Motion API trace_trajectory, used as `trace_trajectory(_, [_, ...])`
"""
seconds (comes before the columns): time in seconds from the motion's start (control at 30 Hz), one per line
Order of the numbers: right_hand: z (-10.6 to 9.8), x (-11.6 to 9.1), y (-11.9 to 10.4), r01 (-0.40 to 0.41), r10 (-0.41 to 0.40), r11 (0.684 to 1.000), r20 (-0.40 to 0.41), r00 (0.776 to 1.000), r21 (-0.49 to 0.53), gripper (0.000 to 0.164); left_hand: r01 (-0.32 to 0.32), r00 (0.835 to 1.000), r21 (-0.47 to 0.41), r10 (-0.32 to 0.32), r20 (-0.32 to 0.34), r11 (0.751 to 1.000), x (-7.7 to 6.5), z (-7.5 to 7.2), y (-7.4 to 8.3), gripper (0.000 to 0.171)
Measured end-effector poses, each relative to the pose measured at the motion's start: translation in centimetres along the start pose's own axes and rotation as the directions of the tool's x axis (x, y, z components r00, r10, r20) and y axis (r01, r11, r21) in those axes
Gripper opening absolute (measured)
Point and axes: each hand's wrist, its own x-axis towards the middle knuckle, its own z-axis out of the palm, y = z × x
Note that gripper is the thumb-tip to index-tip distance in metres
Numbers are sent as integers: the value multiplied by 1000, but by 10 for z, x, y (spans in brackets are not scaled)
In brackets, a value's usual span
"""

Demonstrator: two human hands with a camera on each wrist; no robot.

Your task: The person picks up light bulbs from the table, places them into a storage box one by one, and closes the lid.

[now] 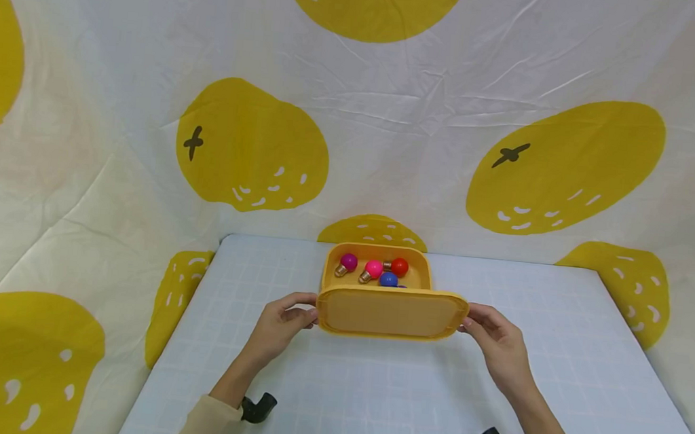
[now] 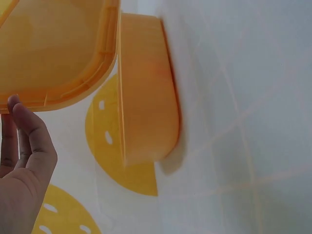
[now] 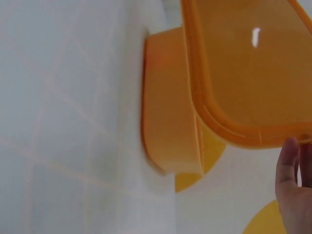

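A yellow-orange plastic lid (image 1: pixel 391 314) is held up, tilted, between both hands, its rimmed underside showing. My left hand (image 1: pixel 280 325) pinches its left end and my right hand (image 1: pixel 500 341) pinches its right end. Behind it stands a matching box (image 1: pixel 420 263) on the table, its front hidden by the lid in the head view. Inside lie small coloured bulbs: a purple bulb (image 1: pixel 349 262), a pink bulb (image 1: pixel 374 269), a red bulb (image 1: pixel 400 267) and a blue bulb (image 1: pixel 388 279). Both wrist views show the lid above the box wall (image 2: pixel 146 87), apart from the table.
A pale checked cloth covers the table (image 1: pixel 370 396). The box stands close to the table's back edge, against a white curtain (image 1: pixel 390 145) printed with yellow fruit. Black curved pieces (image 1: pixel 259 407) sit at both wrists.
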Motion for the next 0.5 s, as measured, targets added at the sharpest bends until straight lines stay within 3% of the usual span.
trace_trajectory(0.5, [-2,-1,3,19,-19,999,-13,1000,-32,24,-62,998,-20,62,-8,998,-1,2,1,26])
